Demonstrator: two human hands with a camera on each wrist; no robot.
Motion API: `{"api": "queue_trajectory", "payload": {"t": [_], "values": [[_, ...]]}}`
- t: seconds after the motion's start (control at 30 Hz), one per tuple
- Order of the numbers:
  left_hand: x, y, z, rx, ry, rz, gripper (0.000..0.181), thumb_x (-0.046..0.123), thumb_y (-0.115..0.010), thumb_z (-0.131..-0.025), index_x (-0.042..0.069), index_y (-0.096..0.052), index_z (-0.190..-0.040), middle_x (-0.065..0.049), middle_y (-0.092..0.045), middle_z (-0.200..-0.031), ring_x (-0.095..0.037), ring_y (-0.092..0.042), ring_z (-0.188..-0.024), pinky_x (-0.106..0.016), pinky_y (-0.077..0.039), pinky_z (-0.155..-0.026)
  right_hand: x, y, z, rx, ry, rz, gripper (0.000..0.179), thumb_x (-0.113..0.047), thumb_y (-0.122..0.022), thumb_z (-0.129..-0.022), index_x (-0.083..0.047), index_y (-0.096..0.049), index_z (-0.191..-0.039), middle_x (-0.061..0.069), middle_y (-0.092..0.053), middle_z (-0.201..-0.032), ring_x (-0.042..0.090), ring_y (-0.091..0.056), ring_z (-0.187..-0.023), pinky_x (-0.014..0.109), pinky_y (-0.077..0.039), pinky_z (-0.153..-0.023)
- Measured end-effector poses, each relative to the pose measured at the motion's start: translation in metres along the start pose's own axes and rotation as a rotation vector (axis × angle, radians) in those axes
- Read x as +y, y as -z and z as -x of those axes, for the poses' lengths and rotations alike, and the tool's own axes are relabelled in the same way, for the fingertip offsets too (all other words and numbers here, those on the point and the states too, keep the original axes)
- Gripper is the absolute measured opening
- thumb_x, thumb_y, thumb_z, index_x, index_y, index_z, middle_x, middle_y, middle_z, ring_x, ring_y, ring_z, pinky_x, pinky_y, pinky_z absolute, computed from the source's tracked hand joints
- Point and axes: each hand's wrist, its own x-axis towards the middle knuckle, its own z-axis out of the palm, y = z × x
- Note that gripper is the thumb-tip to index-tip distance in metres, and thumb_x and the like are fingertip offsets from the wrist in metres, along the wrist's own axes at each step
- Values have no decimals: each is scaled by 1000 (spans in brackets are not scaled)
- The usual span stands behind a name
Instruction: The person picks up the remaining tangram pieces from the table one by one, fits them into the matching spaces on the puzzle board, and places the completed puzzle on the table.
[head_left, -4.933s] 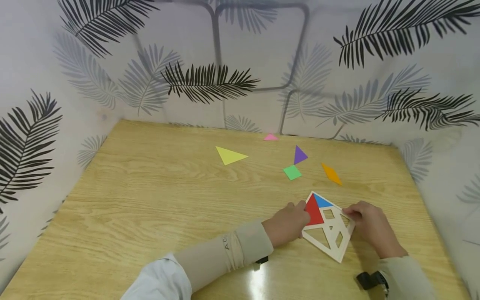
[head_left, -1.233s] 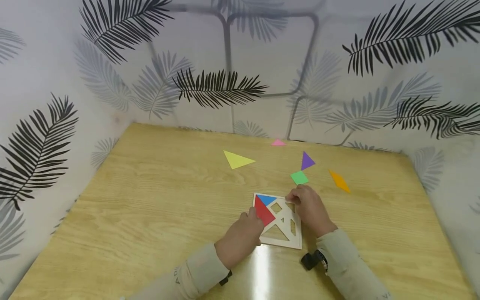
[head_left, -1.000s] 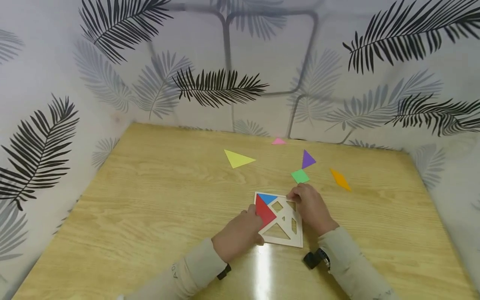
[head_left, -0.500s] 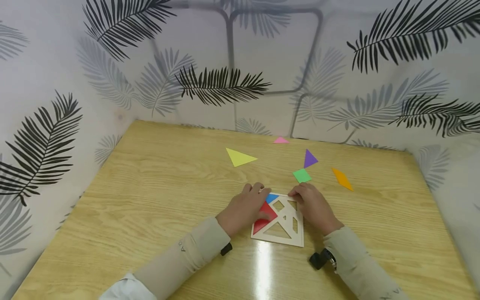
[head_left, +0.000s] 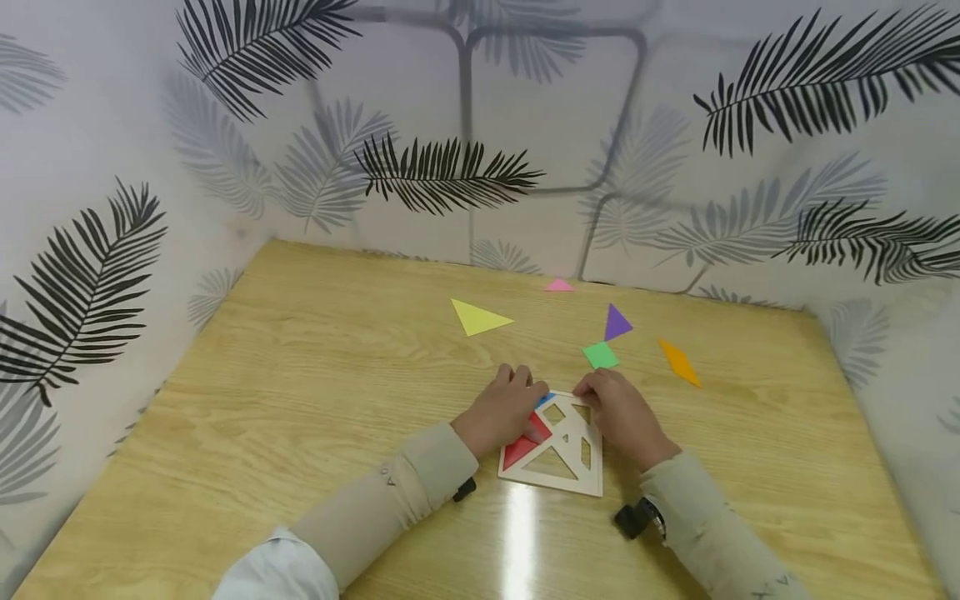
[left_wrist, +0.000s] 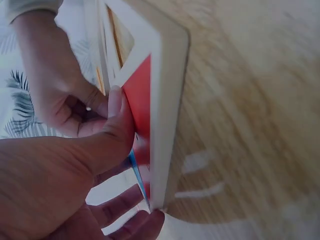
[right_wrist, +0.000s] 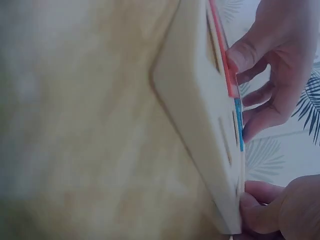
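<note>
A pale wooden tangram board (head_left: 551, 487) with cut-out shapes lies flat on the table. A red triangle (head_left: 519, 453) and a small blue triangle (head_left: 546, 398) sit at its left side. My left hand (head_left: 498, 408) reaches over that side. In the left wrist view its thumb (left_wrist: 121, 120) presses the red triangle, while its fingers bend at the board's far corner. Part of the blue triangle is covered by these fingers. My right hand (head_left: 626, 419) pinches the far right edge of the board between thumb and fingers.
Beyond the board lie a green square (head_left: 602, 356), a purple triangle (head_left: 617, 323), an orange parallelogram (head_left: 678, 362), a yellow triangle (head_left: 480, 318) and a pink triangle (head_left: 559, 286). A leaf-patterned curtain (head_left: 420, 221) borders the wooden table (head_left: 315, 375).
The board has moved left and turned. My left hand has shifted from its left edge toward the far left corner, thumb on the red triangle. My right hand still holds the edge.
</note>
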Motion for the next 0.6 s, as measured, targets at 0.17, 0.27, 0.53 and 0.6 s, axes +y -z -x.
{"api": "queue_trajectory", "payload": {"t": [0.17, 0.27, 0.53, 0.6], "values": [[3, -4, -2, 18, -25, -86, 53, 42, -70, -77, 12, -55, -118, -6, -43, -103, -23, -37, -92, -25, -40, -72, -1, 7, -8, -99, 27, 42, 14, 8, -61, -85, -4, -67, -88, 7, -63, -88, 22, -57, -83, 38, -48, -77], [5, -1, -1, 22, -33, -114, 51, 42, -70, -77, 12, -56, -116, -6, -43, -102, -22, -37, -89, -23, -41, -69, -5, 14, -17, -175, 23, 63, 11, 3, -63, -85, -5, -69, -91, 5, -65, -89, 20, -59, -82, 38, -49, -76], [3, 4, 0, -3, -39, -129, 56, 44, -69, -77, 14, -56, -122, -6, -46, -105, -21, -36, -87, -22, -38, -69, -12, 23, -60, -268, 66, 7, 17, -4, -62, -88, 2, -68, -103, 11, -66, -95, 23, -61, -84, 38, -49, -77], [2, 3, 0, -2, -39, -126, 57, 45, -68, -77, 14, -55, -124, -5, -45, -105, -21, -35, -87, -23, -38, -69, -12, 24, -73, -269, 87, -6, 17, -4, -61, -88, 2, -67, -103, 12, -66, -96, 24, -61, -85, 38, -49, -78]]}}
